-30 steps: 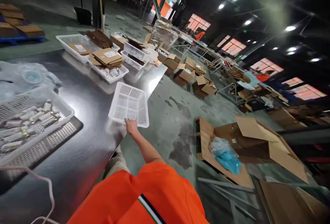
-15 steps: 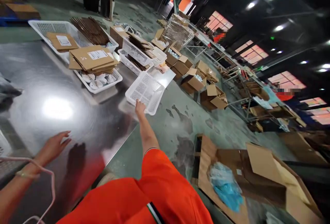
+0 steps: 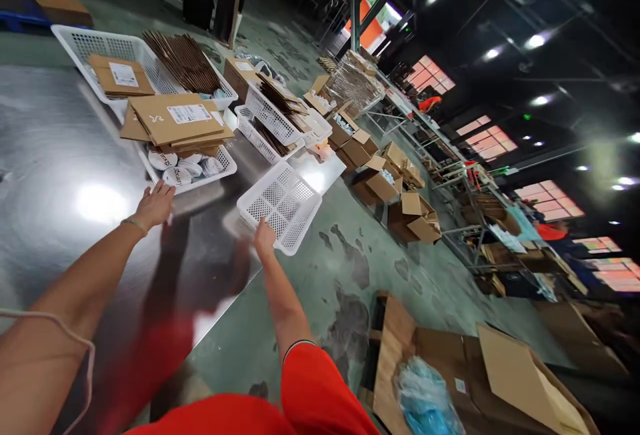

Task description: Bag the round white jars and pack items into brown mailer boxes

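My right hand (image 3: 265,235) grips the near rim of a white plastic basket (image 3: 273,203), whose gridded floor shows. That basket sits at the table's edge and overhangs it a little. My left hand (image 3: 155,205) stretches out, fingers extended, at the near rim of another white basket (image 3: 200,183); whether it touches the rim I cannot tell. Inside this basket lie several round white packs (image 3: 177,175) with dark lettering. Flat brown cardboard mailers (image 3: 175,117) with a white label rest across its top.
A large white basket (image 3: 67,40) behind holds more mailers and a row of brown cardboard pieces (image 3: 183,61). Stacked baskets (image 3: 260,143) stand at the metal table's (image 3: 45,128) far side. Open cartons (image 3: 377,181) line the floor; a big carton (image 3: 445,355) with blue plastic lies at right.
My left hand has moved forward and right, from over the bare table to the basket with the round packs. My right hand still grips its basket, which sits slightly nearer me.
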Demonstrator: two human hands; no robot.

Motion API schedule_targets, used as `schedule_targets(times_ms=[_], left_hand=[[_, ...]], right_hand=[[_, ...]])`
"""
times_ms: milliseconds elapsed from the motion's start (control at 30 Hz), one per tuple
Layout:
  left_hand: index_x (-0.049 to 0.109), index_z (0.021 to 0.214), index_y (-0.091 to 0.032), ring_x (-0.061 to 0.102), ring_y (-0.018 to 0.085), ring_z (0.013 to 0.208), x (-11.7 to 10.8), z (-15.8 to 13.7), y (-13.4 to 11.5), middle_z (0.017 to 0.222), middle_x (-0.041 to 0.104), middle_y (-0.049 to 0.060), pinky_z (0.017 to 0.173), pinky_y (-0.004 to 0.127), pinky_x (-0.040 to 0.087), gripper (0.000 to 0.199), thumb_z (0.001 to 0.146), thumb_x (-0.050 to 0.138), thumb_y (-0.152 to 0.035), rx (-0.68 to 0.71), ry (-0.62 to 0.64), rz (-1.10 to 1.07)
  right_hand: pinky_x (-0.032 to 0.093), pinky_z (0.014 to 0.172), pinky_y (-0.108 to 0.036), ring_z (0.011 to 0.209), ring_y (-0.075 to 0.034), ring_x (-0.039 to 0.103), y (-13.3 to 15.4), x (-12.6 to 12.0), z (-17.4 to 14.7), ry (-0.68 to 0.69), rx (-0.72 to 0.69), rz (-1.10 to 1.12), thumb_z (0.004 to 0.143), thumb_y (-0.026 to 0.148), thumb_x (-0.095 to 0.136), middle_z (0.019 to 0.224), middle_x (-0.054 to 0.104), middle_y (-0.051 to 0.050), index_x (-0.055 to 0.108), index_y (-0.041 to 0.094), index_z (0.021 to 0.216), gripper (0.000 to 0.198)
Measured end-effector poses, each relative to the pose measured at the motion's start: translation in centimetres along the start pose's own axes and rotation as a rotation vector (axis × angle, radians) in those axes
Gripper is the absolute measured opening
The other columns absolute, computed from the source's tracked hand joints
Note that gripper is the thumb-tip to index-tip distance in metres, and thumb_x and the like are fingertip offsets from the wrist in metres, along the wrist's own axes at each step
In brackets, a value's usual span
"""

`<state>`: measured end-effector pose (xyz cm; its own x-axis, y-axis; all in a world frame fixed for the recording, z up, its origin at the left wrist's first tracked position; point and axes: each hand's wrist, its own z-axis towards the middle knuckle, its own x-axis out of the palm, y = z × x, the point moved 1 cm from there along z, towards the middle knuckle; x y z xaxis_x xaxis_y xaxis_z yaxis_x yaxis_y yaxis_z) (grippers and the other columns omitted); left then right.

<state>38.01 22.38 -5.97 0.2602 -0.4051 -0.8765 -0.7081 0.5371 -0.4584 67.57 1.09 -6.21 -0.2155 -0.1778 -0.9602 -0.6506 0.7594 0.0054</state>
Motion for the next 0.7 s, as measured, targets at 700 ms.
schedule_targets(times_ms=[700], left_hand=[[0.075, 0.148, -0.018, 0.031, 0.033, 0.18, 8.7, -37.9, 5.3, 0.167, 0.07, 0.012, 0.148, 0.042, 0.026, 0.087, 0.077, 0.058, -0.066, -0.352, 0.212, -0.147]], right_hand=[[0.058, 0.122, -0.032, 0.142, -0.023, 0.075, 17.5, -3.3, -1.1, 0.496, -0.341, 0.868, 0.108, 0.035, 0.084, 0.162, 0.066, -0.03, 0.032, -0.006, 0.182, 0.099]])
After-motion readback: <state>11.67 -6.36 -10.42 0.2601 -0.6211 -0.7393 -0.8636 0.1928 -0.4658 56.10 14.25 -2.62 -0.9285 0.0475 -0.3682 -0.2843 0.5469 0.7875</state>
